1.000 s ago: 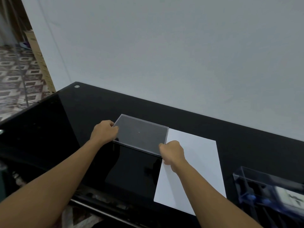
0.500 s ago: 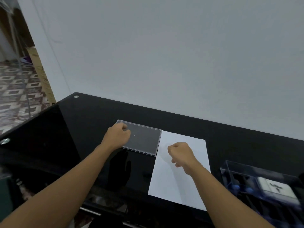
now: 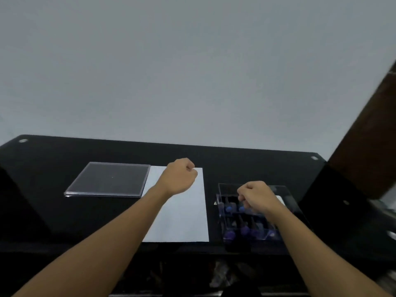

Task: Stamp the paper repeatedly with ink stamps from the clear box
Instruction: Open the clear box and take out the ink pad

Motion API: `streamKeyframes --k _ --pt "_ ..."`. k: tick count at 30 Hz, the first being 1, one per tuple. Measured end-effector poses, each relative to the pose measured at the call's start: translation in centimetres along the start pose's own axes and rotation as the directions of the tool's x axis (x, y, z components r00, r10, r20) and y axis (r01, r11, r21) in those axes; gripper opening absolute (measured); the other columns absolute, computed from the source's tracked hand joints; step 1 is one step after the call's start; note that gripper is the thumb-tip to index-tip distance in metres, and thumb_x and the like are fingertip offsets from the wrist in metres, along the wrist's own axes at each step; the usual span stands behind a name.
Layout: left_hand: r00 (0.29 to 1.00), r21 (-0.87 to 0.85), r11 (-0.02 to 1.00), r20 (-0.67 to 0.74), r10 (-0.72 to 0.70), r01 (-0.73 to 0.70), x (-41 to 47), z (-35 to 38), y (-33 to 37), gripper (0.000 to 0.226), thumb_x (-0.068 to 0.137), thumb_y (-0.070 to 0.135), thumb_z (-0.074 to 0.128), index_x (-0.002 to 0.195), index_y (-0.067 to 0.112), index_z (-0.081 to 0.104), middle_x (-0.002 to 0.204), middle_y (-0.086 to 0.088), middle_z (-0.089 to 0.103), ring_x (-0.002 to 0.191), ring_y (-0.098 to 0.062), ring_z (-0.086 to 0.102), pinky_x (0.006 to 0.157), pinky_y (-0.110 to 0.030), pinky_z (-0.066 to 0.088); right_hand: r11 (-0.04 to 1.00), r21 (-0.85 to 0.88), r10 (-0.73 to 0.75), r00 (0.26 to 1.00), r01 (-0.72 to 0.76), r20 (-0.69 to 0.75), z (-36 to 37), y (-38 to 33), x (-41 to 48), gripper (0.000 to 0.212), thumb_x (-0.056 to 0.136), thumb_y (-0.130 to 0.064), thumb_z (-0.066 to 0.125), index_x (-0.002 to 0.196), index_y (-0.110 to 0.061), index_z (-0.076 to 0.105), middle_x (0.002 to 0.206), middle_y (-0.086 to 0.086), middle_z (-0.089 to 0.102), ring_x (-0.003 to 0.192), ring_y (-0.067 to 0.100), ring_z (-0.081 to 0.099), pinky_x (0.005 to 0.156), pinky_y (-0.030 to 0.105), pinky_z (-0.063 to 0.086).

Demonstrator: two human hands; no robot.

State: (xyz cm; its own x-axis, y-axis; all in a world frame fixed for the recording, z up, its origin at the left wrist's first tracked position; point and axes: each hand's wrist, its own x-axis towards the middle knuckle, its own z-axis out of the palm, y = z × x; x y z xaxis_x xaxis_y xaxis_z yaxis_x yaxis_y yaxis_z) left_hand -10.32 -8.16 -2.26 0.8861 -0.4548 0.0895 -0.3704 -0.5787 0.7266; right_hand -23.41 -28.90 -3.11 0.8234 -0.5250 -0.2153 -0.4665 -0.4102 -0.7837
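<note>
Head view: left hand (image 3: 178,179) curled empty over paper (image 3: 184,219) — right hand (image 3: 256,198) over clear box (image 3: 289,200), grip hidden.

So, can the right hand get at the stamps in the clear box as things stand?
Probably yes: the right hand hovers over the stamps in the clear box, whose lid lies apart to the left, nothing visible between.

Light: dim, flat, soft
Dark areas: detail lost in black table (image 3: 246,163)
Blur: slight overall, worst at right edge
Distortion: wide-angle bending at corners
</note>
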Motion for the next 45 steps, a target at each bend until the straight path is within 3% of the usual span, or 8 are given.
streamKeyframes --k 9,14,19,23,26,30,34,45 --pt "0.979 -0.002 0.991 0.159 0.129 -0.131 -0.2 7.9 7.4 0.019 0.092 0.025 0.051 0.107 0.022 0.062 0.096 0.009 0.065 0.086 -0.011 0.063 0.083 -0.037 0.056 0.994 -0.070 0.081 0.991 -0.088 -0.105 -6.8 4.8 0.5 0.023 0.084 -0.016 0.056 0.076 -0.002 0.072 0.083 0.017 0.074 0.059 0.022 0.060 0.048 0.030 0.044" --pt "0.939 0.041 0.969 0.257 0.227 -0.245 0.6 11.7 10.0 0.023 0.092 0.023 0.049 0.107 0.017 0.065 0.105 0.003 0.063 0.091 -0.016 0.060 0.084 -0.038 0.054 0.985 -0.063 0.150 0.974 -0.162 -0.170 -8.9 6.5 2.8 0.025 0.082 -0.023 0.053 0.070 -0.004 0.065 0.058 0.011 0.062 0.053 0.024 0.054 0.052 0.033 0.045" --pt "0.894 0.198 0.928 0.389 0.221 -0.315 2.2 15.4 10.9 0.018 0.085 0.029 0.042 0.077 0.020 0.055 0.094 0.000 0.058 0.091 -0.024 0.057 0.083 -0.047 0.054 0.977 0.022 0.210 0.950 -0.211 -0.233 -9.1 6.0 5.1 0.033 0.090 -0.031 0.049 0.078 -0.004 0.064 0.072 0.013 0.066 0.056 0.026 0.059 0.055 0.035 0.048" --pt "0.876 0.369 0.865 0.458 0.151 -0.341 3.1 18.0 10.3 0.032 0.094 0.034 0.042 0.111 0.015 0.062 0.132 -0.008 0.048 0.130 -0.034 0.036 0.110 -0.057 0.030 0.964 0.004 0.261 0.948 -0.264 -0.184 -8.9 5.1 6.4 0.028 0.095 -0.032 0.043 0.090 -0.009 0.060 0.077 0.009 0.060 0.059 0.022 0.053 0.051 0.029 0.043" --pt "0.876 0.425 0.834 0.464 0.132 -0.351 2.8 19.1 9.5 0.046 0.099 0.037 0.038 0.136 0.015 0.054 0.161 -0.008 0.020 0.147 -0.034 0.013 0.119 -0.059 0.010 0.950 -0.055 0.302 0.948 -0.308 -0.096 -8.9 4.6 7.2 0.029 0.097 -0.030 0.040 0.111 -0.010 0.055 0.096 0.012 0.060 0.076 0.026 0.060 0.058 0.031 0.047" --pt "0.893 0.470 0.801 0.417 0.169 -0.370 2.3 19.8 8.7 0.051 0.102 0.039 0.029 0.139 0.012 0.052 0.165 -0.007 0.011 0.150 -0.031 0.006 0.121 -0.056 0.003 0.925 -0.127 0.360 0.933 -0.357 -0.001 -8.1 3.9 7.8 0.035 0.102 -0.032 0.031 0.130 -0.017 0.046 0.116 0.019 0.057 0.095 0.034 0.063 0.070 0.037 0.053" --pt "0.898 0.467 0.798 0.392 0.199 -0.381 2.0 20.3 7.9 0.052 0.102 0.039 0.023 0.131 0.012 0.057 0.166 -0.006 0.005 0.151 -0.028 0.000 0.121 -0.054 -0.001 0.916 -0.183 0.368 0.929 -0.357 0.029 -6.7 3.5 8.4 0.057 0.107 -0.035 0.025 0.157 -0.008 0.028 0.158 0.021 0.033 0.137 0.040 0.044 0.111 0.050 0.041" --pt "0.913 0.512 0.761 0.297 0.279 -0.399 1.1 21.0 6.9 0.054 0.103 0.038 0.017 0.136 0.011 0.049 0.165 -0.006 0.005 0.151 -0.027 -0.002 0.122 -0.053 0.000 0.903 -0.236 0.369 0.930 -0.358 0.000 -5.5 3.3 8.7 0.052 0.103 -0.029 0.034 0.150 -0.007 0.039 0.141 0.016 0.052 0.125 0.032 0.053 0.108 0.046 0.045"
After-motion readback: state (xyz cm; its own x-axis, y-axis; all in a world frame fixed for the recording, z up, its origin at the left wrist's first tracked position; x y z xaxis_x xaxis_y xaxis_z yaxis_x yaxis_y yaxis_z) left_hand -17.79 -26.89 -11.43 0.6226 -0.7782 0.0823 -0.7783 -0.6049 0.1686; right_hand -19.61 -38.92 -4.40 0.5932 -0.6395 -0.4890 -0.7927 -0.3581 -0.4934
